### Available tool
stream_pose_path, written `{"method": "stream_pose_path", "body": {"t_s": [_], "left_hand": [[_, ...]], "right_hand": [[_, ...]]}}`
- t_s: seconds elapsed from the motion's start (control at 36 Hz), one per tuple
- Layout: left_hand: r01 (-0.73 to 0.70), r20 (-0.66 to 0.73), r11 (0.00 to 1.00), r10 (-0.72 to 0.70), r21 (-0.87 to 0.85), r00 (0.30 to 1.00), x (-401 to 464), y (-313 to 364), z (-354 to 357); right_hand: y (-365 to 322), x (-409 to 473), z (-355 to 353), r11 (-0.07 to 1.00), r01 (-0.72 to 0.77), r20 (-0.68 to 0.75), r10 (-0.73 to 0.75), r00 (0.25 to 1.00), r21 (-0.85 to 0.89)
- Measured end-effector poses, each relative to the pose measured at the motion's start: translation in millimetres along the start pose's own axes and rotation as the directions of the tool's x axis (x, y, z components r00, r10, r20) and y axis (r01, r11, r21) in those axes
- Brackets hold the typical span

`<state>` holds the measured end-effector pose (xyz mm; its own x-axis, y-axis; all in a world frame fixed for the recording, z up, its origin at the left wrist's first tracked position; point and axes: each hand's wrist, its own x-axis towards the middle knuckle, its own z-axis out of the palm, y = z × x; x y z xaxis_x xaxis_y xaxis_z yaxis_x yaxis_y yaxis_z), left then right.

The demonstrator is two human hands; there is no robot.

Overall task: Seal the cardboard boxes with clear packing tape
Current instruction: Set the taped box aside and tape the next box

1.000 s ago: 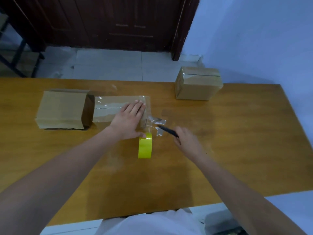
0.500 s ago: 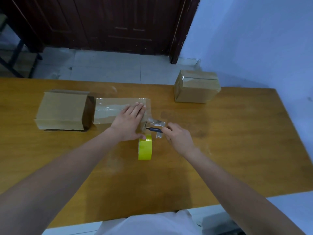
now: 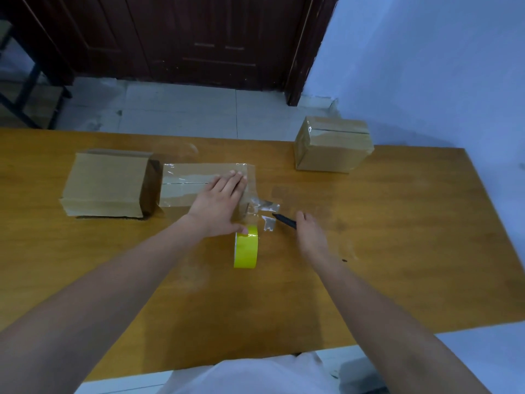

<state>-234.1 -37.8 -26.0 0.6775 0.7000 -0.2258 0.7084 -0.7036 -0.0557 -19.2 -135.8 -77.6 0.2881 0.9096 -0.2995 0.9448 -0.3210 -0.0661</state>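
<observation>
Right hand [image 3: 311, 233] back, cutter [image 3: 284, 220] pointing up-left

Head-height view, angled down, tabletop [image 3: 369, 251]

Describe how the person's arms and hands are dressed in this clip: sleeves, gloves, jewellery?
Both forearms are bare up to the frame edge, with no sleeves showing. The left hand and right hand wear no gloves, and no rings, watch or wristbands are visible. A white garment shows at the bottom edge.
</observation>
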Motion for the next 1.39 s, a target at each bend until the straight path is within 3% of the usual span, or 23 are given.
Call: {"method": "stream_pose_path", "body": {"t_s": [0.08,0.17,0.22,0.25,0.31,0.39,0.47,0.58,0.89,1.08,1.22,1.33,1.39], "left_hand": [[0.005,0.001,1.000,-0.005,-0.010,1.000,0,0,1],[0.003,0.005,1.000,-0.003,-0.018,1.000,-1,0,-1],[0.006,0.001,1.000,-0.006,-0.019,1.000,0,1,0],[0.007,-0.001,1.000,-0.007,-0.019,1.000,0,1,0],[0.008,-0.003,1.000,-0.008,-0.019,1.000,0,1,0],[0.010,-0.008,1.000,-0.010,-0.024,1.000,0,1,1],[0.008,-0.008,1.000,-0.008,-0.025,1.000,0,1,1],[0.007,-0.013,1.000,-0.008,-0.023,1.000,-1,1,2],[0.028,-0.042,0.995,-0.032,-0.092,0.999,0,6,5],[0.023,-0.091,0.986,-0.039,-0.167,0.995,1,2,11],[0.039,-0.159,0.971,-0.078,-0.235,0.984,2,6,15],[0.075,-0.157,0.961,-0.120,-0.267,0.980,10,8,12],[0.078,-0.145,0.959,-0.121,-0.273,0.982,11,5,14]], "right_hand": [[-8,1,12,0.999,-0.045,0.047,0.044,0.998,0.008],[-19,-2,16,0.998,-0.064,0.003,0.064,0.998,-0.004],[-30,-3,15,0.976,-0.019,-0.070,0.035,0.997,0.216],[-37,-4,13,0.914,0.011,-0.080,0.023,0.997,0.406],[-51,-6,9,0.664,-0.005,-0.002,0.009,1.000,0.748],[-68,-10,0,0.336,-0.177,0.211,-0.068,0.975,0.925],[-76,-7,-2,0.272,-0.228,0.270,-0.131,0.954,0.935],[-81,-5,-2,0.193,-0.290,0.314,-0.107,0.943,0.937],[-76,-10,-3,0.254,-0.253,0.277,-0.061,0.959,0.933],[-84,-10,-2,0.164,-0.396,0.400,0.008,0.916,0.904],[-85,-14,-5,0.005,-0.433,0.432,-0.062,0.900,0.902],[-77,-32,14,0.117,-0.517,0.527,-0.086,0.846,0.848],[-70,-41,29,0.029,-0.551,0.551,-0.062,0.832,0.834]]}}
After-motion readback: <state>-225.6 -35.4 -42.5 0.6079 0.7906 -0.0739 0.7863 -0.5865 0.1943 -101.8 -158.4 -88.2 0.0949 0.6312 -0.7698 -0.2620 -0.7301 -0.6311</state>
